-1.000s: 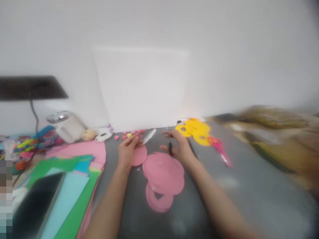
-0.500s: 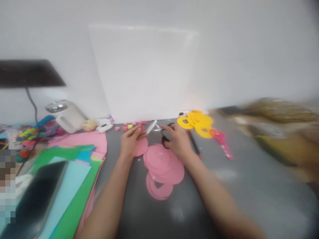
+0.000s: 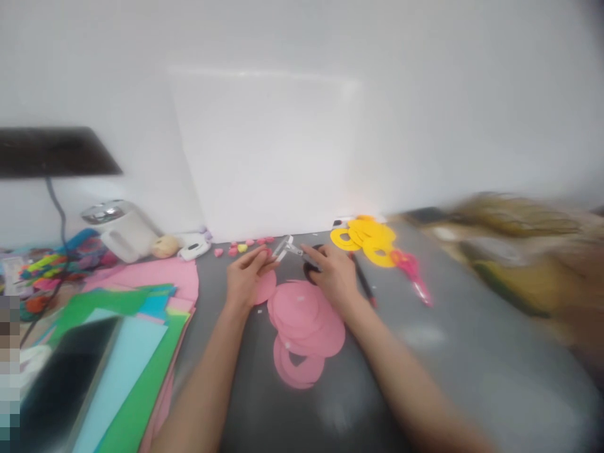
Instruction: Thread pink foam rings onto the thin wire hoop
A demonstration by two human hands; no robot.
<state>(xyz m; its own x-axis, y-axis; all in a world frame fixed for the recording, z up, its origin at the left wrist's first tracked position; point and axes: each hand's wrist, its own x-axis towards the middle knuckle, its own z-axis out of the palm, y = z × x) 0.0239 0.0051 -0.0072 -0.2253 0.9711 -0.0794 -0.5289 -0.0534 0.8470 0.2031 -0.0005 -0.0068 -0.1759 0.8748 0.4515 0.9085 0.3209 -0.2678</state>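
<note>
My left hand [image 3: 246, 280] is closed, pinching a narrow white strip [image 3: 281, 250] that slants up to the right. In my right hand [image 3: 337, 272] are scissors with black handles [image 3: 310, 272]. Their metal blades [image 3: 295, 250] meet the strip near its upper end; whether they cut through it is too blurred to tell. Below both hands lies a loose pile of pink paper circles [image 3: 297, 311], with pink rings [image 3: 299, 371] at its near side. Another pink paper circle [image 3: 265, 288] lies partly hidden by my left hand.
Yellow paper rings [image 3: 370, 236], pink scissors [image 3: 411, 272] and a dark pen [image 3: 364, 280] lie to the right. Small heart-shaped pieces [image 3: 233, 250] line the back. Coloured sheets [image 3: 136, 365] and a phone [image 3: 70, 377] are on the left. A white panel [image 3: 274, 151] stands behind.
The scissors have moved left, and their blades now meet the white strip. My left hand keeps hold of the strip. The whole view has shifted slightly.
</note>
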